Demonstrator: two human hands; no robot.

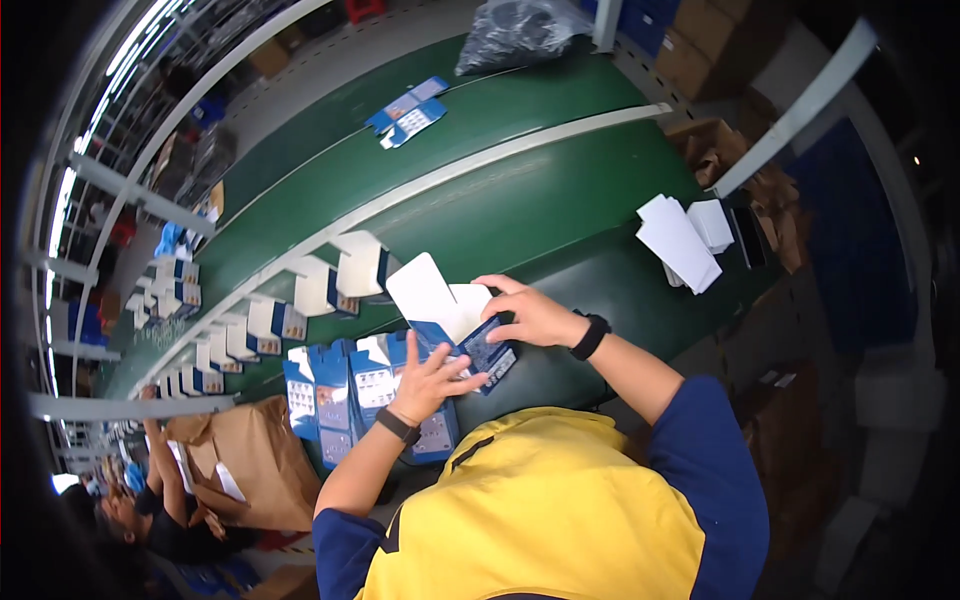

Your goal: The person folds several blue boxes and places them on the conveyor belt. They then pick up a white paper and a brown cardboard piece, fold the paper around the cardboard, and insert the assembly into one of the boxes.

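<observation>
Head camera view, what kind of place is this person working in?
Probably a factory packing line: a long green conveyor belt, a row of folded blue-and-white cartons along it, and both hands, left hand and right hand, on an open carton.

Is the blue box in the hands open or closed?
Open: the blue box has its white flap standing up, with both hands on it.

A: Only one view?
B: Yes, head camera, fisheye, looking steeply down from above the yellow vest (545, 500), close on the hands, green conveyor (520, 190) curving beyond.
</observation>
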